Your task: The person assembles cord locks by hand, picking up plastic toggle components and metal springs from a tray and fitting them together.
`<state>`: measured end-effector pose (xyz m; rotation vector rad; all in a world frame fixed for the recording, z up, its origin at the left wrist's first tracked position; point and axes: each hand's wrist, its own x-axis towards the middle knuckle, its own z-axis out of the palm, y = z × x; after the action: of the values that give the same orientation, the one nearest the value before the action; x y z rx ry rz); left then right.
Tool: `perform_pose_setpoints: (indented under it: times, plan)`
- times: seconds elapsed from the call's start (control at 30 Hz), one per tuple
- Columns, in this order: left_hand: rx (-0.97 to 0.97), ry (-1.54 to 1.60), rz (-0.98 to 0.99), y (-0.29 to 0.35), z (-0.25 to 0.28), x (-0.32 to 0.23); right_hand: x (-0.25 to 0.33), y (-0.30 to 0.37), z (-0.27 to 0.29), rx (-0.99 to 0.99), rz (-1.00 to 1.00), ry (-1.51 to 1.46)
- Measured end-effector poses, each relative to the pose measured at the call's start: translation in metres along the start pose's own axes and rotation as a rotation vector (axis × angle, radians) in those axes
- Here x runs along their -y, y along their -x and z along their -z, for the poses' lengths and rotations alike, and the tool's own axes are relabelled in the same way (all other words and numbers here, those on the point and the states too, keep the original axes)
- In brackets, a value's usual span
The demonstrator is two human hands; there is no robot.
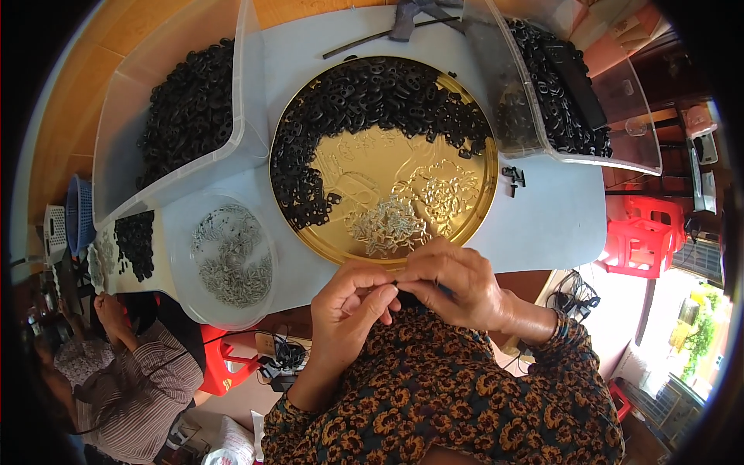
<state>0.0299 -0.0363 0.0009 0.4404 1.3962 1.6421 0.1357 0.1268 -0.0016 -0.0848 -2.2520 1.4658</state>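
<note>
The left hand (347,304) and the right hand (457,285) met just in front of the near rim of a round gold tray (376,159), above the patterned clothing (465,380) of the person at work. The fingers of both hands were narrowed into a pinch about a small dark piece (396,284), mostly covered by them and too small for its shape to be told; it sat between the fingertips, off the tray. On the tray, black oval pieces (380,97) lay heaped along the far and left sides, while loose silvery pins (385,223) formed a pile near the close edge, beside an embossed flower. The tray stood on a pale blue counter (558,221), between a left clear bin (240,101) and a right clear bin (546,139), both holding many black pieces. Left of the tray, a clear round dish (178,267) held more silvery pins, and a few small black parts (513,178) lay to the tray's right. At the lower left, a co-worker in a striped top (167,364) had a hand at the counter's edge, near another patch of black pieces (136,244).
</note>
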Motion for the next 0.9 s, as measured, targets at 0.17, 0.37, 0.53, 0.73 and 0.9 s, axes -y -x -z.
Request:
perform_pose_setpoints:
  times: [0.17,0.37,0.53,0.73,0.9]
  plan:
    - [0.049,0.029,0.045,0.009,0.001,0.003,-0.001,0.005,-0.005,0.018,0.115,0.047]
    - [-0.015,0.011,0.021,0.009,-0.002,0.009,-0.009,0.000,-0.004,-0.014,0.156,0.137]
    - [-0.049,0.034,0.049,0.015,0.005,0.009,-0.019,-0.032,0.020,0.099,-0.007,0.353]
    - [-0.099,0.024,0.053,0.017,0.011,0.012,-0.031,-0.070,0.015,0.236,0.040,0.540]
    - [-0.203,0.016,0.028,0.014,0.009,0.008,-0.042,-0.088,-0.007,0.382,0.161,0.660]
